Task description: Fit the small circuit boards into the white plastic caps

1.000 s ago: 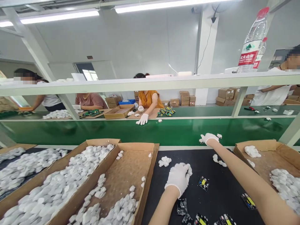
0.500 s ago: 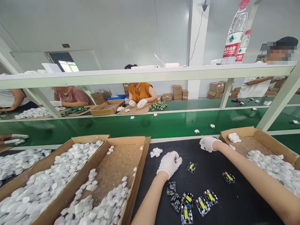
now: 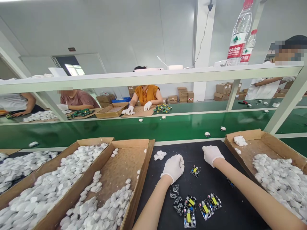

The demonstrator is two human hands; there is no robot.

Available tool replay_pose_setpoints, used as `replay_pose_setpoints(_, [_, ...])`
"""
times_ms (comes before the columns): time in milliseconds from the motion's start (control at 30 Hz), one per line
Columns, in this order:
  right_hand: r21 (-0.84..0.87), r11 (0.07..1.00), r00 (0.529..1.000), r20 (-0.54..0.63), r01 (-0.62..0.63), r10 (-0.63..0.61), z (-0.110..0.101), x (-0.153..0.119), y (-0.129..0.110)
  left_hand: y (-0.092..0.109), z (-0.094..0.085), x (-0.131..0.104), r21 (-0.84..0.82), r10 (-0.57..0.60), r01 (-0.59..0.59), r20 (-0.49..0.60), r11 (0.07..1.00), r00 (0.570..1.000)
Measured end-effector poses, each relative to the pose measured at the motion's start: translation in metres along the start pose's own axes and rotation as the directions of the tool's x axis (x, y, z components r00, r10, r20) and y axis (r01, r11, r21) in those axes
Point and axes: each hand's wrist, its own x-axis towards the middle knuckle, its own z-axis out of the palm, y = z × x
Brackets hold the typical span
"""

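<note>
My left hand (image 3: 173, 167), in a white glove, has its fingers curled over the black mat. What it holds, if anything, is hidden. A small cluster of white pieces (image 3: 160, 155) lies beside it on its far left. My right hand (image 3: 212, 155), also gloved, is closed near the mat's far edge, its fingertips turned down and out of sight. Between the hands and slightly nearer lies a circuit board (image 3: 195, 171) with a yellow part. Close to me are several more circuit boards (image 3: 205, 209), two of them dark side up (image 3: 174, 191). My right forearm mostly covers another board (image 3: 230, 182).
Cardboard trays of white pieces stand left (image 3: 141, 185) and right (image 3: 236, 159) of the mat (image 3: 165, 220). Beyond runs a green conveyor belt (image 3: 115, 127) carrying several white-topped boards (image 3: 207, 134). A shelf beam (image 3: 153, 77) with bottles (image 3: 240, 38) crosses above. Co-workers sit opposite.
My right hand has drawn back from the belt edge toward me, and its forearm now covers most of one board. My left hand has barely moved. Boards on the belt have shifted right.
</note>
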Motion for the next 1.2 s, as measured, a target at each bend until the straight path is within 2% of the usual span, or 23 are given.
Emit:
replay_pose_setpoints(200, [-0.013, 0.999, 0.999, -0.039, -0.032, 0.031, 0.0, -0.006, -0.002, -0.001, 0.0, 0.0, -0.038, 0.052, -0.052, -0.012, 0.998, 0.999])
replay_pose_setpoints(500, [-0.003, 0.979, 0.968, -0.154, -0.203, 0.2, 0.012, -0.004, -0.01, 0.0, -0.001, -0.002, -0.137, 0.122, -0.124, -0.025, 0.983, 0.992])
replay_pose_setpoints(667, [-0.003, 0.991, 0.97, -0.205, -0.135, 0.131, 0.017, -0.015, -0.007, 0.004, -0.003, -0.003, -0.175, 0.117, -0.128, -0.07, 0.976, 0.991])
replay_pose_setpoints(800, [0.013, 0.997, 0.972, -0.222, -0.077, 0.078, 0.026, -0.019, 0.001, 0.005, -0.001, 0.0, -0.191, 0.036, -0.068, -0.162, 0.979, 0.986])
replay_pose_setpoints(900, [0.211, 0.977, 0.963, -0.263, -0.009, 0.065, 0.034, -0.013, 0.005, 0.005, -0.001, 0.004, -0.211, -0.064, 0.007, -0.264, 0.977, 0.962])
replay_pose_setpoints(933, [0.339, 0.941, 0.959, -0.267, -0.004, 0.1, 0.036, -0.011, 0.004, 0.006, -0.001, 0.006, -0.234, -0.093, 0.022, -0.296, 0.972, 0.951])
replay_pose_setpoints(967, [0.508, 0.861, 0.958, -0.246, 0.0, 0.145, 0.038, -0.009, 0.002, 0.008, -0.001, 0.007, -0.285, -0.122, 0.025, -0.328, 0.958, 0.937])
replay_pose_setpoints(1033, [0.781, 0.624, 0.973, -0.156, 0.015, 0.171, 0.041, -0.009, -0.007, 0.013, 0.001, 0.008, -0.483, -0.189, -0.015, -0.371, 0.876, 0.909])
replay_pose_setpoints(1133, [0.958, 0.287, 0.998, -0.026, 0.006, 0.065, 0.042, -0.018, -0.025, 0.021, 0.005, 0.009, -0.787, -0.282, -0.058, -0.287, 0.615, 0.915])
replay_pose_setpoints(1200, [0.993, -0.069, 0.994, 0.095, -0.098, -0.049, 0.04, -0.027, -0.034, 0.025, 0.006, 0.01, -0.905, -0.308, -0.047, -0.192, 0.423, 0.932])
